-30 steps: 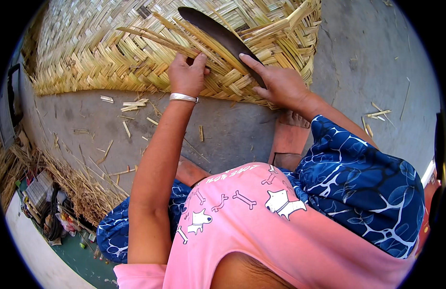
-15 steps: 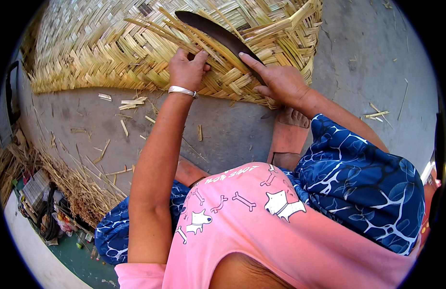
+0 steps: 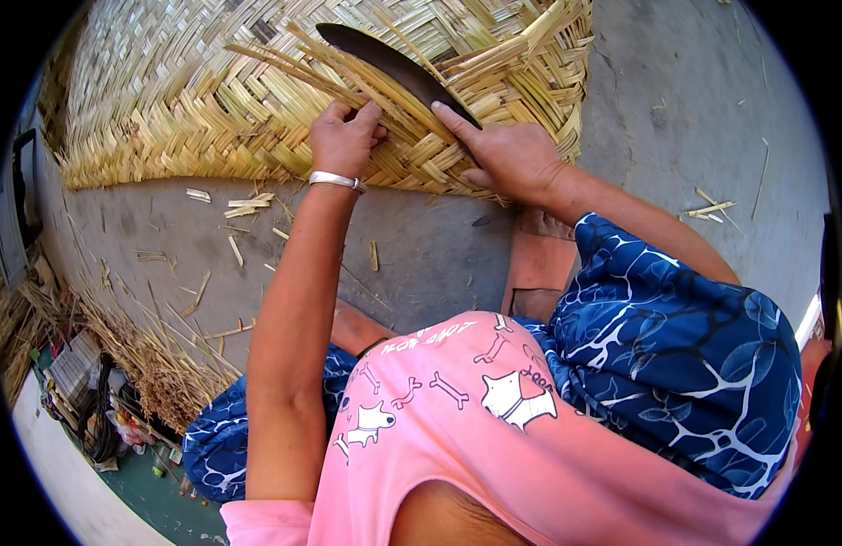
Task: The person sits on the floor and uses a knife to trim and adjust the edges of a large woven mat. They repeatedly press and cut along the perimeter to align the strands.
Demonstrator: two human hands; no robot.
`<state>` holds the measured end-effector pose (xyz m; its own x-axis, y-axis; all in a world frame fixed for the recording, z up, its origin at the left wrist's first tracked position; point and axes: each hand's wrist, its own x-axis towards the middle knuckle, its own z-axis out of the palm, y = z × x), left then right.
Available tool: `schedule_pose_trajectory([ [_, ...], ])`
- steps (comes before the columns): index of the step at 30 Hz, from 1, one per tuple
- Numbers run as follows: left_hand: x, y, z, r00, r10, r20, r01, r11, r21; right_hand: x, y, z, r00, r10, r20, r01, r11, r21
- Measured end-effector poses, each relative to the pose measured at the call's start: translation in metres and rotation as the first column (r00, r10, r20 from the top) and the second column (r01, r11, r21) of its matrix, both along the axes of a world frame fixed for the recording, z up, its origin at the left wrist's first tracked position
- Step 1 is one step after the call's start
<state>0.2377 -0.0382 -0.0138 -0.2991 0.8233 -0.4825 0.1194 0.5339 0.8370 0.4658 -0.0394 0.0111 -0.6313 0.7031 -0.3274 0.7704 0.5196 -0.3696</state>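
Note:
A large mat [image 3: 212, 109] of woven yellow-green strips lies on the floor at the far side. My left hand [image 3: 342, 141], with a silver bangle at the wrist, is closed at the mat's near part, its fingers pinching loose flat strips [image 3: 344, 80] that stick up from the weave. To its right, my right hand [image 3: 517, 162] grips a knife with a long, dark, curved blade [image 3: 385, 59]. Its index finger stretches along the blade, which slants up and left over the mat beside the strips. The knife's handle is hidden in my palm.
Cut bits of strip [image 3: 248, 205] are scattered on the grey floor [image 3: 421, 246], with more bits [image 3: 710, 209] at the right. Dry stalks [image 3: 166, 364] and a heap of cables and odds and ends [image 3: 98, 409] lie at the lower left. My sandalled foot [image 3: 541, 259] is near the mat's edge.
The mat, both hands and the knife appear slightly farther left in the picture. Both grips look the same, and the blade still lies beside the strips.

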Motion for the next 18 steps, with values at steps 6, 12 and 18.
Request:
schedule_pose_trajectory([
  [6,-0.012,-0.005,0.013,0.968,-0.027,0.250,0.047,0.996,-0.075,0.000,-0.002,-0.007,0.997,-0.052,-0.056,0.051,0.999,-0.019],
  [12,-0.004,0.001,0.024,0.941,0.042,0.336,0.002,0.991,-0.131,-0.002,-0.007,-0.009,0.992,-0.103,-0.075,0.102,0.995,-0.017],
  [18,0.014,0.012,0.011,0.966,-0.010,0.260,0.005,1.000,0.020,0.001,-0.011,-0.012,0.979,-0.152,-0.134,0.151,0.988,-0.021],
])
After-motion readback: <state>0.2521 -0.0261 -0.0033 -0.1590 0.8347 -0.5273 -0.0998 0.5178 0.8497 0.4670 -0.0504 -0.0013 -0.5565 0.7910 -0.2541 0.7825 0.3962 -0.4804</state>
